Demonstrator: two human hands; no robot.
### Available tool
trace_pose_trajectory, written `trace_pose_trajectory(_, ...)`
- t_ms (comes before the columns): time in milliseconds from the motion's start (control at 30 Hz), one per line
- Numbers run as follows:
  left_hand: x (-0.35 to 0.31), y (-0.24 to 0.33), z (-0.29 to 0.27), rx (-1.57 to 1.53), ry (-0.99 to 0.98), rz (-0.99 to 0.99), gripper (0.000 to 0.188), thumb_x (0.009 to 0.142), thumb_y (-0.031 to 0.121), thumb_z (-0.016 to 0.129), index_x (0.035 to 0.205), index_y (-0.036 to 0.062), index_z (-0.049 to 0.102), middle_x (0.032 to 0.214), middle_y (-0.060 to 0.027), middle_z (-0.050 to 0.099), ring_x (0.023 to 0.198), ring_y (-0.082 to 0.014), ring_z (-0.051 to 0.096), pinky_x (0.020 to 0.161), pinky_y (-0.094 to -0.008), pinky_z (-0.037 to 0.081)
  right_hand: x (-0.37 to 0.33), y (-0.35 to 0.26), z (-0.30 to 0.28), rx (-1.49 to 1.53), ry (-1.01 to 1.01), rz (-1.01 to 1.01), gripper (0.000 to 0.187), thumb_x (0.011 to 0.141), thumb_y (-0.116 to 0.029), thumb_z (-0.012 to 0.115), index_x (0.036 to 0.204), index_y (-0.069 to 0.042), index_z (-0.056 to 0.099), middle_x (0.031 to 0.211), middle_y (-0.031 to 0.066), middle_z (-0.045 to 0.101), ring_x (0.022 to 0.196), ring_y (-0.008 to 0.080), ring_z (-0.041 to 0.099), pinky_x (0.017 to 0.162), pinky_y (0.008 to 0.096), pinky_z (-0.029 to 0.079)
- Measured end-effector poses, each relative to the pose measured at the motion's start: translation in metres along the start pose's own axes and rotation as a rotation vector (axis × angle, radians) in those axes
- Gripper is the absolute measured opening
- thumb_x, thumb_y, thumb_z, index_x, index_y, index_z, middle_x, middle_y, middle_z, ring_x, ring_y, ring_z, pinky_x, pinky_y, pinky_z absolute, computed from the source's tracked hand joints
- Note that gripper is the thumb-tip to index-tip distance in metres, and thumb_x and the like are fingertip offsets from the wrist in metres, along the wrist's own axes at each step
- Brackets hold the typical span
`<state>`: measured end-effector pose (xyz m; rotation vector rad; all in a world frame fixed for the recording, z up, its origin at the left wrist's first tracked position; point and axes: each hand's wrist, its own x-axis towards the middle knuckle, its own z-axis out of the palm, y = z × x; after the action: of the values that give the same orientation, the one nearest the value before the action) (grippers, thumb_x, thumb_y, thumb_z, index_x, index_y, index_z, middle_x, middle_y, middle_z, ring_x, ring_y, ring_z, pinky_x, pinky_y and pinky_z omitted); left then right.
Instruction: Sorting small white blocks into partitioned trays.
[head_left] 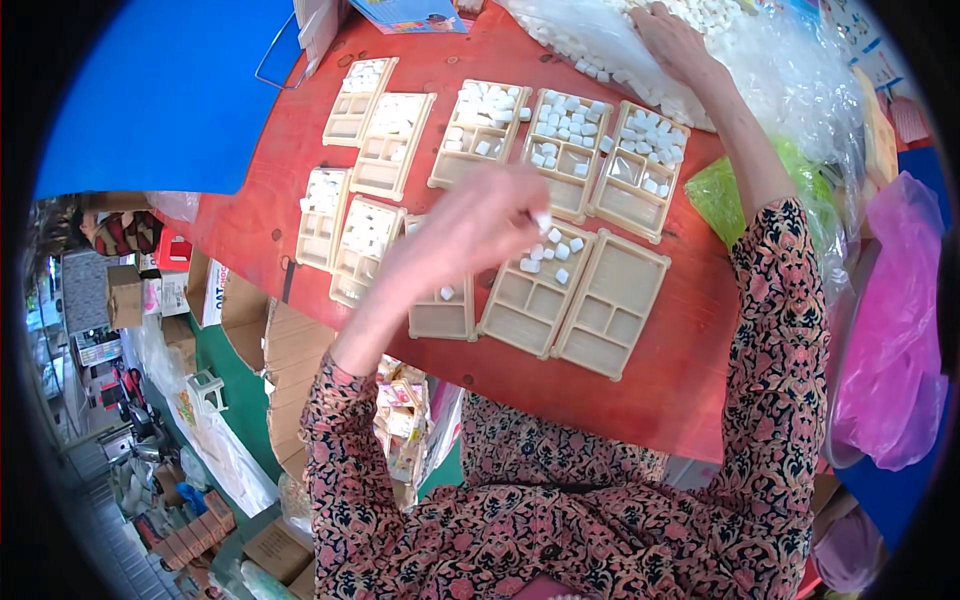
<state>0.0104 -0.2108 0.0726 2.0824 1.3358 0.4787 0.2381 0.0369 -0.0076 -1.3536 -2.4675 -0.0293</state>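
Note:
My left hand [478, 222], slightly blurred, hovers over the middle trays with its fingers pinched on a white marshmallow [542, 218]. Below those fingertips, a cream compartment tray [522, 318] has several marshmallows in its large upper section. Beside it, another divided tray [612, 305] shows bare compartments. Up at the top right, my right hand [672, 42] reaches over a clear plastic bag [600, 30] of loose marshmallows [712, 14], fingers stretched and slightly apart. My left hand and forearm partly cover a tray [442, 318] holding a few pieces.
More part-filled trays [640, 208] stand in rows on the red table [690, 350]. A green plastic bag [712, 188] lies under my right forearm. Pink plastic [890, 330] hangs at the right. Left of the table are cardboard boxes [245, 315] and a small stool [206, 388].

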Motion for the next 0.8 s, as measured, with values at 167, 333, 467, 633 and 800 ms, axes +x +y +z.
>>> trace_pose_trajectory(167,-0.014,0.005,0.027,0.136,-0.075,0.067,0.014,0.074,-0.002,0.061,0.086,-0.0029,0.054,0.083,-0.0150,0.052,0.078,-0.0346,0.057,0.069,-0.0411,0.045,0.007,0.000,0.004,-0.038,-0.021,0.042,0.018,0.091,-0.014,0.044,0.096,-0.002,0.056,0.097,0.0234,0.057,0.094,0.0375,0.060,0.078,0.0462,0.050)
trace_pose_trajectory(333,-0.030,0.005,0.028,-0.015,0.004,0.073,0.016,0.076,-0.002,0.063,0.090,-0.0027,0.056,0.086,-0.0151,0.053,0.076,-0.0338,0.057,0.066,-0.0404,0.046,0.007,0.017,0.021,-0.078,0.019,-0.055,0.015,0.089,-0.014,0.048,0.097,-0.002,0.054,0.095,0.0235,0.058,0.093,0.0380,0.060,0.079,0.0458,0.050)
trace_pose_trajectory(467,-0.038,0.004,0.028,-0.043,-0.005,0.072,0.012,0.079,0.000,0.064,0.089,-0.0019,0.059,0.084,-0.0132,0.056,0.073,-0.0309,0.058,0.063,-0.0381,0.046,0.006,0.024,0.020,-0.112,0.020,-0.093,0.021,0.095,-0.018,0.044,0.112,-0.008,0.052,0.107,0.0183,0.055,0.098,0.0376,0.059,0.081,0.0475,0.048)
trace_pose_trajectory(633,-0.040,-0.011,0.013,-0.058,0.164,0.042,0.006,0.079,-0.001,0.061,0.084,-0.0035,0.059,0.080,-0.0142,0.056,0.075,-0.0313,0.058,0.065,-0.0399,0.046,0.007,0.012,0.020,-0.096,0.033,-0.068,0.019,0.095,-0.020,0.045,0.108,-0.007,0.052,0.106,0.0189,0.055,0.097,0.0379,0.060,0.080,0.0479,0.048)
trace_pose_trajectory(800,-0.017,-0.058,-0.024,0.351,0.462,-0.054,0.015,0.076,-0.004,0.061,0.090,-0.0020,0.064,0.082,-0.0162,0.060,0.076,-0.0338,0.060,0.068,-0.0417,0.047,0.010,0.008,0.017,-0.107,0.006,-0.048,0.020,0.096,-0.021,0.044,0.108,-0.007,0.052,0.106,0.0186,0.056,0.097,0.0373,0.060,0.081,0.0478,0.048)
